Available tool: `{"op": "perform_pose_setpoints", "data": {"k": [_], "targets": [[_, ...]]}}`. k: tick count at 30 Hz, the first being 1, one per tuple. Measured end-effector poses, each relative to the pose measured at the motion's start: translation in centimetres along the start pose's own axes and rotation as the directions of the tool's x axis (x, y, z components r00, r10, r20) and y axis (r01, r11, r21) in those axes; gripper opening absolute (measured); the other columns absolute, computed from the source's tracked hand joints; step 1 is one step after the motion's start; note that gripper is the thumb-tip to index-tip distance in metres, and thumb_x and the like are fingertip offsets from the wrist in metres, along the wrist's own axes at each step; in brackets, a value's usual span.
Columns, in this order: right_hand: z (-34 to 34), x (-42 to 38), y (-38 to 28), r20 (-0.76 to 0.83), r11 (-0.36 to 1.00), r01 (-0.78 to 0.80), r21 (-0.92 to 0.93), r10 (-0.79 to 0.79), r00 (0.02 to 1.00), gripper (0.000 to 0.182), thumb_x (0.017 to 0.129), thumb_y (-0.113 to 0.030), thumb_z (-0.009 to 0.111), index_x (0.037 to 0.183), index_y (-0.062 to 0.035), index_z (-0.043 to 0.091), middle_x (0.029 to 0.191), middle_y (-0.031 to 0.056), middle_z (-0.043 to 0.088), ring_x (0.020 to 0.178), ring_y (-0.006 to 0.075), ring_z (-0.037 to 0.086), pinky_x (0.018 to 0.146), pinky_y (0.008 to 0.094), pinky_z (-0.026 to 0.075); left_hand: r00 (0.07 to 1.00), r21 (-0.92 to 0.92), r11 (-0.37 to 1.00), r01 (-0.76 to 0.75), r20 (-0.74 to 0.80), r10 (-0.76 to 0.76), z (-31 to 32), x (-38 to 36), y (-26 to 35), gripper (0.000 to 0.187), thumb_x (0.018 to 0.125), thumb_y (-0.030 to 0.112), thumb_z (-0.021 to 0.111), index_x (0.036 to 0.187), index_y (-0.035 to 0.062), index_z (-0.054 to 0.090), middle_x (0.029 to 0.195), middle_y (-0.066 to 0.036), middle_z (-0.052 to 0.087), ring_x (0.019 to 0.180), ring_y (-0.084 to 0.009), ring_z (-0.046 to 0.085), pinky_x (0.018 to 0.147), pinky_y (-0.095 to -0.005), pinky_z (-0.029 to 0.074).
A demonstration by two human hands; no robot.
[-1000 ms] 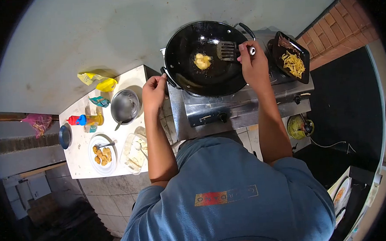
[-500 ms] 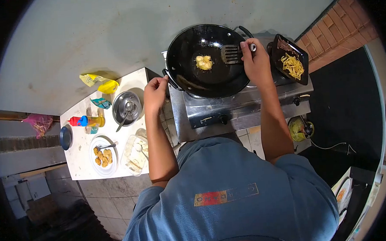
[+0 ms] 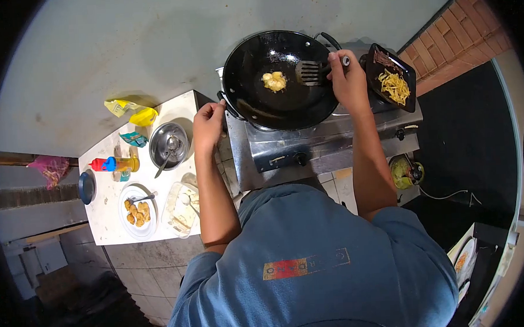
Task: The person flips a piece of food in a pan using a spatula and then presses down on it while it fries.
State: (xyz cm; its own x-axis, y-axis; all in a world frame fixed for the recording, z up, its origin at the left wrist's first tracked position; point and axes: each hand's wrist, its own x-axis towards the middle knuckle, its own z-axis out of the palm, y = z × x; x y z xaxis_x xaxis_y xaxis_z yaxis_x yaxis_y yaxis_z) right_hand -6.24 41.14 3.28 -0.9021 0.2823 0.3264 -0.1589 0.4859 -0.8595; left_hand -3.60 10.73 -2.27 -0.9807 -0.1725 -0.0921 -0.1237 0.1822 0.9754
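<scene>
My left hand [image 3: 208, 128] is closed at the left loop handle of a black wok [image 3: 271, 113], thumb and fingers pinched on it. My right hand [image 3: 350, 88] grips the handle of a slotted turner [image 3: 309, 74], its slotted blade down inside the wok at the right. Left of the blade, a small clump of pale yellow food pieces [image 3: 274, 82] lies in bubbling oil on the wok's bottom. The wok stands on a metal gas stove [image 3: 325, 144]. Part of the turner's handle is hidden by my right fingers.
A black tray [image 3: 407, 72] with yellow strips and dark meat stands right of the wok. On the left white table [image 3: 109, 220] are a steel bowl [image 3: 177, 127], sauce bottles [image 3: 119, 164], a plate of fried pieces [image 3: 129, 228] and a clear container [image 3: 180, 222]. A wall [image 3: 169, 45] rises behind.
The whole view has shifted slightly, so everything sits a little further left and up. The turner's blade stays right of the food, and both hands keep their holds.
</scene>
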Motion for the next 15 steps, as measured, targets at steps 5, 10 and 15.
{"op": "perform_pose_setpoints", "data": {"k": [5, 10, 15], "targets": [[0.1, -0.1, 0.2, -0.048, 0.993, -0.022, 0.113, 0.027, 0.998, 0.024, 0.095, -0.028, 0.055, 0.095, -0.0038, 0.055, 0.073, 0.0046, 0.060, 0.058, 0.0110, 0.057, 0.056, 0.0259, 0.045, 1.000, -0.005, 1.000, -0.029, -0.004, 0.029, 0.0, 0.0, -0.1, 0.031, 0.091, 0.028, 0.061, 0.072, 0.0037, 0.057, 0.059, 0.006, 0.046, 0.051, -0.0039, 0.039, 0.044, -0.0225, 0.031], [-0.7, -0.1, -0.5, -0.095, 0.963, 0.035, 0.268, -0.009, 0.995, 0.025, 0.095, -0.027, 0.056, 0.094, -0.0025, 0.056, 0.071, 0.0030, 0.060, 0.059, 0.0097, 0.057, 0.056, 0.0243, 0.045, 0.999, 0.008, 0.999, 0.046, -0.013, -0.046, 0.2, -0.6, 1.2, 0.031, 0.092, 0.028, 0.060, 0.071, 0.0046, 0.056, 0.058, 0.005, 0.046, 0.050, -0.0043, 0.039, 0.042, -0.0231, 0.033], [-1.1, -0.2, -1.3, -0.103, 0.938, 0.108, 0.329, -0.078, 0.992, 0.023, 0.094, -0.025, 0.057, 0.094, -0.0026, 0.056, 0.077, 0.0025, 0.061, 0.061, 0.0076, 0.055, 0.056, 0.0233, 0.046, 1.000, 0.010, 1.000, 0.009, -0.014, -0.009, 0.2, -0.5, 0.7, 0.031, 0.092, 0.028, 0.060, 0.072, 0.0046, 0.057, 0.057, 0.005, 0.045, 0.048, -0.0045, 0.039, 0.042, -0.0229, 0.032]]}}
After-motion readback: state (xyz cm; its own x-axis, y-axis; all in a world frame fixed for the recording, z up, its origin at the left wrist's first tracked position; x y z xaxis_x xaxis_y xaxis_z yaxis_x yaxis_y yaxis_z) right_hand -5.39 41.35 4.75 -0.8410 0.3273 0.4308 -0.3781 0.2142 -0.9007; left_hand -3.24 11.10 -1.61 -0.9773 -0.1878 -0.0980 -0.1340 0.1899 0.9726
